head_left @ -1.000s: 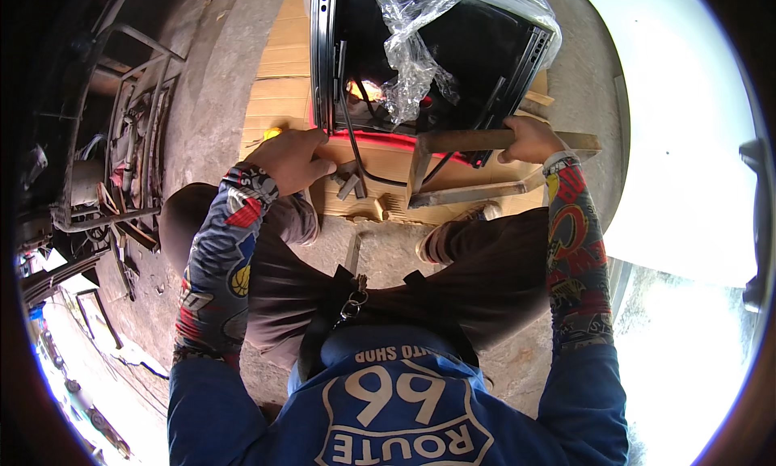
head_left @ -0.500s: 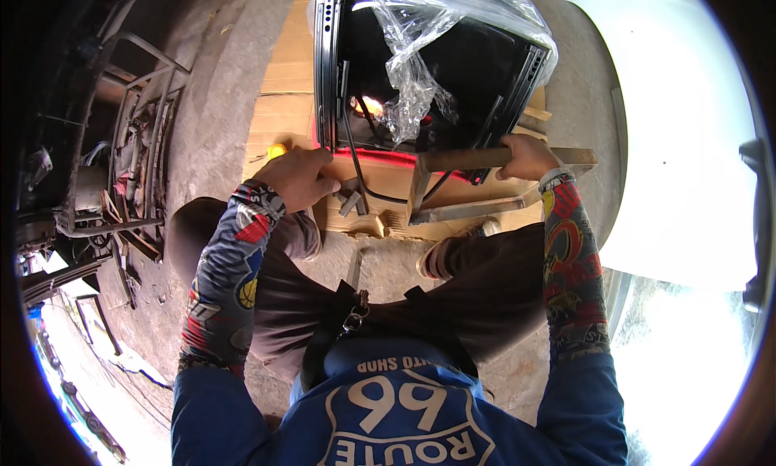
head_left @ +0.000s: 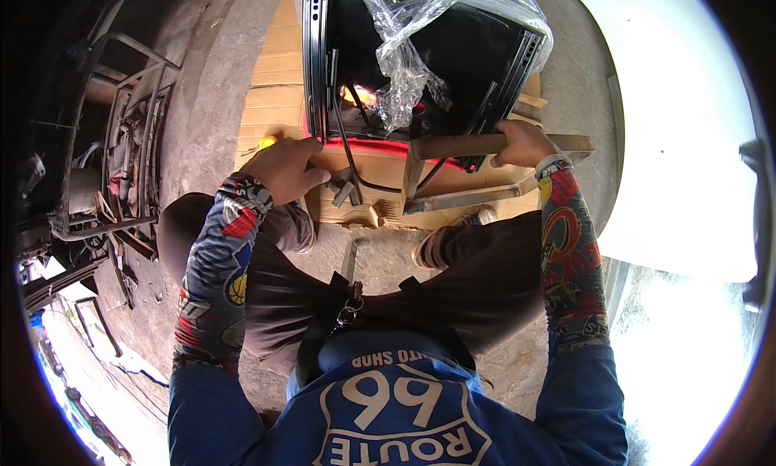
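A black glossy panel (head_left: 453,70) with metal side rails lies in front of me, partly wrapped in clear plastic film (head_left: 408,86). At its near left corner is my left hand (head_left: 283,171), fingertips at the rail's end and thumb spread apart from them. My right hand (head_left: 524,145) is closed over the upper bar of a worn rectangular metal frame (head_left: 461,198), beside the panel's near right corner. A black cable (head_left: 349,155) loops from the panel toward the frame. Small grey metal pieces (head_left: 346,189) lie between my hands. The undersides of my fingers are hidden.
Flattened cardboard (head_left: 271,102) lies under the panel on the concrete floor (head_left: 202,70). A yellow item (head_left: 267,143) sits beyond my left hand. A large white curved panel (head_left: 671,134) stands at right. Metal racks with scrap (head_left: 121,143) fill the left side.
The whole view has shifted slightly, so the panel appears higher and a little further left. Both hands keep nearly the same places against the panel and the metal frame.
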Demonstrator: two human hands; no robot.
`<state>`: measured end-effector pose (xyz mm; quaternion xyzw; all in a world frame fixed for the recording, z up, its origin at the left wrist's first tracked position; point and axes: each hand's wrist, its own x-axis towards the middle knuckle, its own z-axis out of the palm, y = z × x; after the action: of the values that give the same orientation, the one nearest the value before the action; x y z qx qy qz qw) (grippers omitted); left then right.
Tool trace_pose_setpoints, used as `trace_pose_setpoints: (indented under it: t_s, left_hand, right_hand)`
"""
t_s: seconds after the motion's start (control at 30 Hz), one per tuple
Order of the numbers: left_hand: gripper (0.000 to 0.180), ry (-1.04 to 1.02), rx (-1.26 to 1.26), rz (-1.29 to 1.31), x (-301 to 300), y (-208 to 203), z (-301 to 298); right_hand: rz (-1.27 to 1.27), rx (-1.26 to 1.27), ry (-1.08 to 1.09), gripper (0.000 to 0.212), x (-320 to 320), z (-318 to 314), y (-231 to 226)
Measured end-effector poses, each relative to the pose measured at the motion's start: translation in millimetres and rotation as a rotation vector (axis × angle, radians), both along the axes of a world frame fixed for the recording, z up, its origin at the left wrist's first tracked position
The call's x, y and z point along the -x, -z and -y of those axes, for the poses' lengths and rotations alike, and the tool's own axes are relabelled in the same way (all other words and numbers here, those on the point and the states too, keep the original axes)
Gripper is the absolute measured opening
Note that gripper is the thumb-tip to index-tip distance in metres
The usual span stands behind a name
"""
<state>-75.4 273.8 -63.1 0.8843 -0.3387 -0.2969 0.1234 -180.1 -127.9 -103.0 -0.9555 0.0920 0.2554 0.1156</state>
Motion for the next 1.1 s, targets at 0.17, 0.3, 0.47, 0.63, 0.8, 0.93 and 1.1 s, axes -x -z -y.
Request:
trace_pose_setpoints:
  t_s: [0.17,0.3,0.47,0.63,0.8,0.93,1.1]
  left_hand:
    - [0.04,0.008,-0.04,0.009,0,1,-1]
    - [0.03,0.012,0.106,0.029,0,2,-2]
    - [0.022,0.003,0.261,-0.138,2,-6,6]
    - [0.022,0.075,0.316,-0.557,6,-20,15]
    - [0.021,0.01,0.529,-0.593,8,-30,21]
    - [0.027,-0.169,0.928,-0.692,13,-43,16]
    - [0.032,-0.216,1.025,-0.612,13,-52,17]
  right_hand:
    - [-0.025,-0.018,0.018,0.071,-1,0,-1]
    - [0.009,-0.023,0.008,0.065,0,2,2]
    - [0.08,-0.012,-0.009,0.051,2,3,7]
    - [-0.011,-0.009,-0.01,0.069,-2,4,6]
    - [0.01,-0.026,0.004,0.067,-1,4,4]
    - [0.02,-0.013,-0.011,0.067,-1,4,5]
    - [0.043,0.011,0.006,0.054,-2,2,6]
